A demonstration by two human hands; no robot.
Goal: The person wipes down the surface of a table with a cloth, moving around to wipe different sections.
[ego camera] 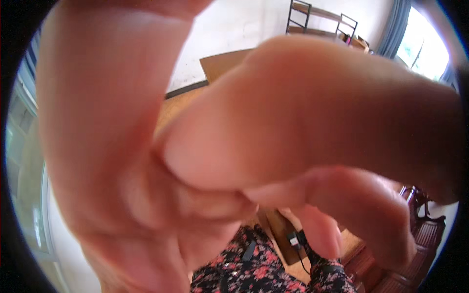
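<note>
A hand, by its shape my left hand [205, 175], is very close to the camera and blurred, covering most of the head view. Its palm side faces the lens. One thick digit rises along the left side past the top edge; other bent fingers reach to the right, with gaps between them. Whether it touches or holds anything is hidden. My right hand cannot be made out. Below the palm shows black clothing with a pink floral print [260, 267], with a small dark grey object [249, 251] lying against it.
A black device [294, 240] with a cable is beside a brown wooden board. Dark red wooden furniture [427, 234] stands at lower right. At the back are a brown panel [223, 64], a metal-framed shelf [322, 13], a white wall and a curtained window [421, 44]. Glass panes [27, 183] line the left.
</note>
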